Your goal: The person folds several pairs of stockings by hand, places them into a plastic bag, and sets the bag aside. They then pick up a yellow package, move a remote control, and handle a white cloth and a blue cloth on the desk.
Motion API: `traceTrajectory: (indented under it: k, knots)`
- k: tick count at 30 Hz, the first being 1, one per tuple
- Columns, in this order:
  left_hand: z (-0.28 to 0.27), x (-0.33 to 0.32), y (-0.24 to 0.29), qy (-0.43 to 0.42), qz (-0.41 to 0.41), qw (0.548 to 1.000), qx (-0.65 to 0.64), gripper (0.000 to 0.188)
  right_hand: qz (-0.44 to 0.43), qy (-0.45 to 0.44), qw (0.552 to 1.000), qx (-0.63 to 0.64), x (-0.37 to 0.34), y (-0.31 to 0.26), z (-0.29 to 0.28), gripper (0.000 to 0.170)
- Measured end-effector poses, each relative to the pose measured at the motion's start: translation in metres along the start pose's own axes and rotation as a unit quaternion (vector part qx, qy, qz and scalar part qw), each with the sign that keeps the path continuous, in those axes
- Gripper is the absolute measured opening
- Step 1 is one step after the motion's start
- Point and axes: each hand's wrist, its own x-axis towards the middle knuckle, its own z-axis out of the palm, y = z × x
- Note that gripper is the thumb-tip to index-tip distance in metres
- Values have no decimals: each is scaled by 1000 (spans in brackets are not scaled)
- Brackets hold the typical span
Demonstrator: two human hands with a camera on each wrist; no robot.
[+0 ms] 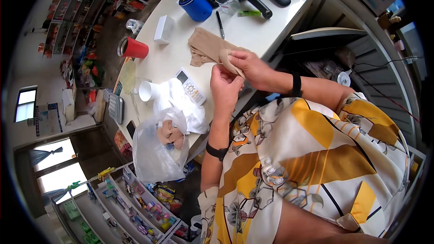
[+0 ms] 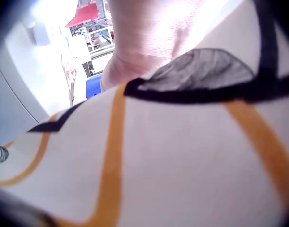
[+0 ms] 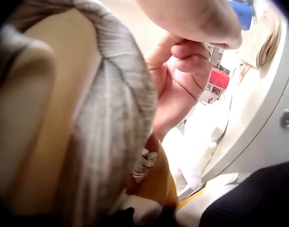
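A tan stocking-like cloth [image 1: 209,45] lies partly on the white table, folded flat in layers. Its near end is bunched up between both hands at the table's near edge. My right hand [image 1: 253,68] pinches this bunched part from above, thumb against fingers. Just below it, my left hand [image 1: 226,88] holds the lower end with curled fingers. In the right wrist view the left hand [image 3: 184,80] shows its curled fingers close under the right hand [image 3: 196,21], and the folded cloth [image 3: 267,40] shows beyond. Blouse fabric [image 2: 172,151] hides most of the left wrist view.
Near the left hand are a white remote-like device [image 1: 191,88], white cloth [image 1: 174,104], a white cup [image 1: 147,91] and a clear plastic bag [image 1: 147,147] with tan bundles. Farther off stand a red cup [image 1: 135,48], white box [image 1: 164,30], blue canister [image 1: 199,9], pen [image 1: 220,25] and scanner [image 1: 257,4].
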Motion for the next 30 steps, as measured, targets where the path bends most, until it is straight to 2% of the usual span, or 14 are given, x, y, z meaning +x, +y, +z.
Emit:
traceTrajectory:
  k: [1,4,6,7,9,13,16,18,20,23,27,30]
  knots:
    - [-1,-2,3,-14,-28,999,-17,31,-8,13,1000,-22,-3,-4,5,26]
    - [-12,-4,6,-12,-36,999,-9,29,-48,56,994,-80,-7,-5,10,24]
    - [-21,-3,0,-11,4,999,41,27,-101,83,986,-108,4,3,5,22]
    - [-24,-4,-4,-10,24,997,66,26,-90,96,987,-91,6,4,5,22]
    - [-27,-10,-8,44,31,997,60,26,-64,119,989,-59,8,3,7,21]
    - [-26,-12,4,117,82,989,-25,28,-66,26,991,-116,7,10,8,26]
    - [-28,-12,4,70,78,992,-67,31,-76,-28,990,-112,1,17,20,30]
    - [-31,-13,-2,94,96,990,-51,27,-56,-69,990,-108,-1,16,24,33]
    - [-33,-15,-3,138,101,985,-20,24,-37,-69,992,-100,-1,21,28,33]
    - [-39,-26,0,182,63,964,183,19,-46,-81,989,-111,0,20,32,32]
    - [-49,-33,-2,167,64,972,154,18,-35,-85,980,-175,1,18,29,32]
    - [-65,-50,3,158,48,984,72,17,0,-28,983,-183,0,8,38,28]
